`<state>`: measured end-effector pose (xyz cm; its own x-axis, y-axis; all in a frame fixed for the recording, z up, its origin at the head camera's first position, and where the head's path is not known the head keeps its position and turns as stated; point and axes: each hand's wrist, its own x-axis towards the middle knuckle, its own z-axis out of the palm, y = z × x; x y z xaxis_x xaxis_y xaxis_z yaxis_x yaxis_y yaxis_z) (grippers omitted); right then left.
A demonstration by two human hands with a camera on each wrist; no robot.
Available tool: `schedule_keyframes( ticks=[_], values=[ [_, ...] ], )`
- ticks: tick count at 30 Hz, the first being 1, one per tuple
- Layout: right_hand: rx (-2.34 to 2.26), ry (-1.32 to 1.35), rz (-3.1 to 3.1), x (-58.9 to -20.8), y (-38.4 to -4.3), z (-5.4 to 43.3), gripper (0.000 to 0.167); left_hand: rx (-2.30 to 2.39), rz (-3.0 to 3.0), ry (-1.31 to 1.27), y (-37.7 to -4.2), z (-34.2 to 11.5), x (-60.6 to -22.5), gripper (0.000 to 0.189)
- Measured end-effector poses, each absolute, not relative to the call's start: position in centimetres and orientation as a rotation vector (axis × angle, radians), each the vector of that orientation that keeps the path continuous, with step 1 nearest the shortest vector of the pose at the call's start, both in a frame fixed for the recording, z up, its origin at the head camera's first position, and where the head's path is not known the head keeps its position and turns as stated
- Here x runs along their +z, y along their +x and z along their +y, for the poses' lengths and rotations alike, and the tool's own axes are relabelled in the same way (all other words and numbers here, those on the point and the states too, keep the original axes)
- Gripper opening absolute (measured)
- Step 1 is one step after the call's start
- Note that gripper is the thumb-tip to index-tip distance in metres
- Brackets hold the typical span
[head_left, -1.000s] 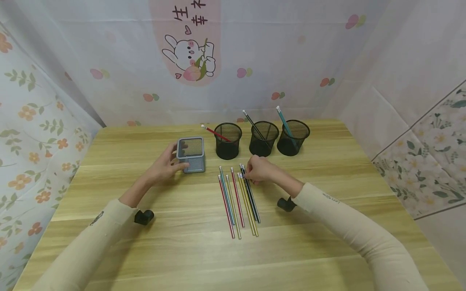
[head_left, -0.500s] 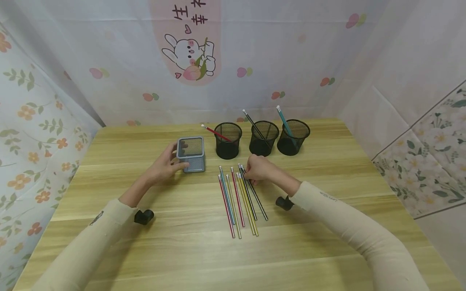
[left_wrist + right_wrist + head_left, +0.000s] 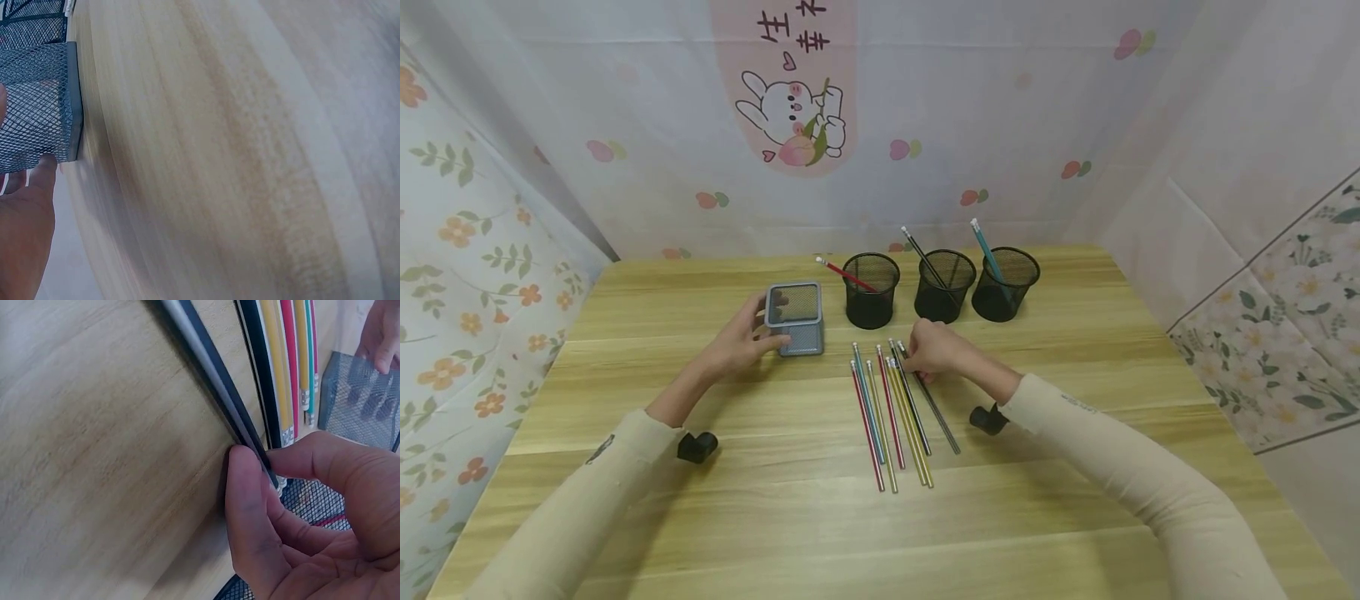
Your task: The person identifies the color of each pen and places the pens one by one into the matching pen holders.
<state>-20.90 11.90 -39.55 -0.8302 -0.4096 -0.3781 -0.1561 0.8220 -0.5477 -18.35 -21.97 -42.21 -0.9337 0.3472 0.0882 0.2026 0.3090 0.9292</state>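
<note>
My left hand holds a grey square mesh pen holder, thumb at its front and fingers on its far left side. The left wrist view catches only part of that holder. Between thumb and finger, my right hand pinches a black pencil near its eraser end. In the right wrist view this pencil slants away from the others, its eraser end partly hidden by the fingers. Left of it lie another black pencil, gold pencils, red pencils and a teal pencil.
Behind the pencils stand three round black mesh cups: the left cup has a red pencil, the middle cup a black one, the right cup a teal one. A printed curtain hangs behind the wooden table.
The pinched black pencil has swung its lower end to the right, away from the other black pencil. My left hand and the grey holder have stayed in place.
</note>
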Motion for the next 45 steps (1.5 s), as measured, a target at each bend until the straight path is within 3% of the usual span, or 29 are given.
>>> schedule_keyframes(
  ticks=[5, 19, 30, 45],
  values=[
    [-0.683, -0.474, 2.508, -39.3, -20.9, 12.5, 0.028, 1.71, 2.423, 0.494, -18.4, -21.9, -42.3, 0.069],
    [-0.755, -0.676, 2.573, -36.5, -21.6, 14.2, 0.021, 1.688, 2.445, 0.493, -18.1, -21.9, -42.2, 0.07],
    [-0.834, -0.747, 2.616, -33.5, -22.1, 15.3, 0.002, 1.696, 2.438, 0.49, -18.4, -21.9, -42.2, 0.069],
    [-1.012, -0.803, 2.789, -28.4, -23.5, 16.3, 0.013, 1.7, 2.435, 0.502, -18.5, -21.9, -42.2, 0.068]
  ],
)
